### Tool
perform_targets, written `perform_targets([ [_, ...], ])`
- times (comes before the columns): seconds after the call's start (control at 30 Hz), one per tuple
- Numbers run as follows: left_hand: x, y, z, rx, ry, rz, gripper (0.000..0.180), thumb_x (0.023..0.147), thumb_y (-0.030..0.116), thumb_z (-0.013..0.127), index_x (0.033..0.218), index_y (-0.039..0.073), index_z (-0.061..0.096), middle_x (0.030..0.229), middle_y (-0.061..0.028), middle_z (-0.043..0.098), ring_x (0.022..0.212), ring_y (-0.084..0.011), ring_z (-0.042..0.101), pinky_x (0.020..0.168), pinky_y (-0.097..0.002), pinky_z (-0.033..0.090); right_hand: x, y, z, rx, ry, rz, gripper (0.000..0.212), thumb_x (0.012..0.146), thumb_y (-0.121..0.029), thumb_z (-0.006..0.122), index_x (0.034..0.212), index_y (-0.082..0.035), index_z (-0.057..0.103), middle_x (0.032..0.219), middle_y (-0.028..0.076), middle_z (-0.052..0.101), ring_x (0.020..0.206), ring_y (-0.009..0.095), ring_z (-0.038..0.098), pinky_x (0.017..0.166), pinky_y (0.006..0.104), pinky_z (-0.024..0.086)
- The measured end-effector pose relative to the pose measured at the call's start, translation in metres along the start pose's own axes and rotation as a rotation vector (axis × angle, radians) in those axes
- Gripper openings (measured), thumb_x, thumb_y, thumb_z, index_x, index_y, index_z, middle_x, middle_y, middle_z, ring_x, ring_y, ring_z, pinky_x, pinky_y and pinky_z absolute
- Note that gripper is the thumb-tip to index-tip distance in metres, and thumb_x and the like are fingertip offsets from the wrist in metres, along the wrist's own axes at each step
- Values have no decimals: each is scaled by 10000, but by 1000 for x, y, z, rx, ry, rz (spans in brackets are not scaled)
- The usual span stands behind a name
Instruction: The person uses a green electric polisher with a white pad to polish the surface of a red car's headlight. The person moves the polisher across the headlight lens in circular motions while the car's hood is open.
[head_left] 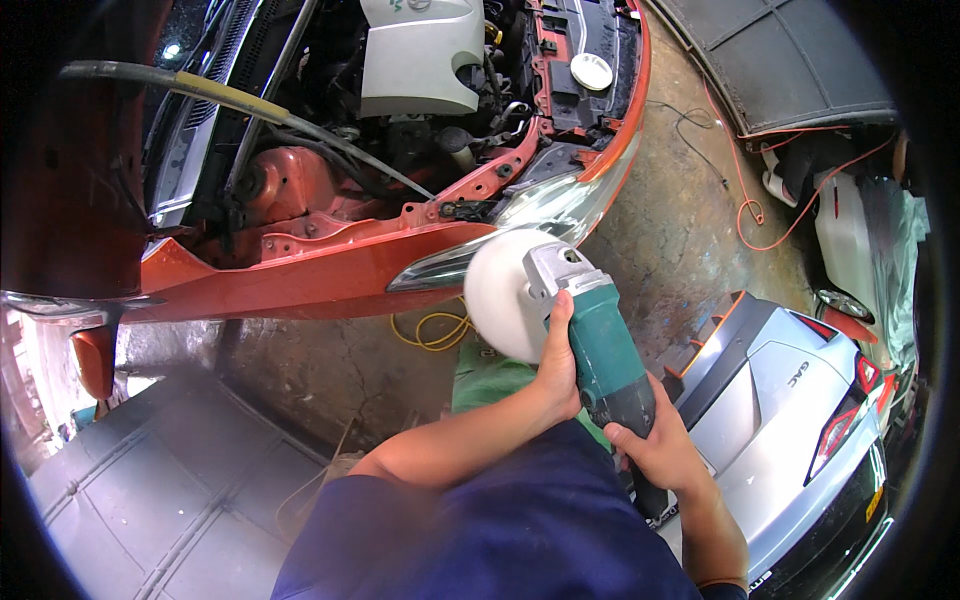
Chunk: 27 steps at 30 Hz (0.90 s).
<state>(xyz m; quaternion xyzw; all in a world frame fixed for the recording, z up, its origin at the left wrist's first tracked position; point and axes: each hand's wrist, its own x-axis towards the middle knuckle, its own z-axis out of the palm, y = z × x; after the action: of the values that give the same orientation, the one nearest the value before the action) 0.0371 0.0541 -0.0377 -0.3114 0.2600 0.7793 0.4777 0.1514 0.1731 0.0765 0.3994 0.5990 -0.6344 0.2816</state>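
Both my hands hold a green and black polisher (607, 345) with a silver gear head and a round white buffing pad (500, 295). My left hand (560, 365) is closed on the side of the body just behind the gear head, thumb lying along the metal. Farther back, my right hand (655, 440) wraps the black rear part. The pad stands on edge by the headlight (565, 205) of an orange-red car; I cannot tell whether they touch. Part of the fender (330, 275) lies left of the pad.
The car's engine bay lies exposed, with a grey engine cover (420, 55) and a white round lid (591, 71). A yellow hose (435, 330) and an orange cable (745, 205) lie on the concrete floor. Silver-blue bumper parts (770, 400) stand at right, a grey panel (180, 480) at lower left.
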Motion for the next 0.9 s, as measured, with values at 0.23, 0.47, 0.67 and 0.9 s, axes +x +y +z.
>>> perform_targets([
  [0.23,-25,12,-12,-66,11,-7,902,919,904,513,1319,102,616,1062,-81,689,961,-215,707,886,-419,610,-3,-6,13,-39,-51,20,1051,919,-219,866,1673,15,171,1176,171,683,655,154,658,562,300,559],
  [0.47,-53,27,-17,-69,80,71,993,899,954,431,1290,63,628,1114,-130,710,1002,-264,712,933,-444,595,-1,-5,25,-283,-95,-125,1123,893,-379,879,1655,75,190,1284,279,674,980,331,723,926,394,564],
  [0.67,-52,29,-18,-94,78,99,992,922,939,418,1326,56,622,1172,-127,714,1057,-239,707,935,-418,596,2,-17,21,-377,-111,-35,1142,882,-418,880,1651,84,201,1385,336,641,1326,404,647,1132,422,479],
  [0.9,25,-18,-5,38,-118,-24,1032,868,987,429,1346,95,636,1166,-92,714,1050,-218,703,945,-424,588,5,26,-14,-162,163,-53,1078,868,-266,891,1652,59,226,1407,290,645,1330,352,644,1133,417,485],
])
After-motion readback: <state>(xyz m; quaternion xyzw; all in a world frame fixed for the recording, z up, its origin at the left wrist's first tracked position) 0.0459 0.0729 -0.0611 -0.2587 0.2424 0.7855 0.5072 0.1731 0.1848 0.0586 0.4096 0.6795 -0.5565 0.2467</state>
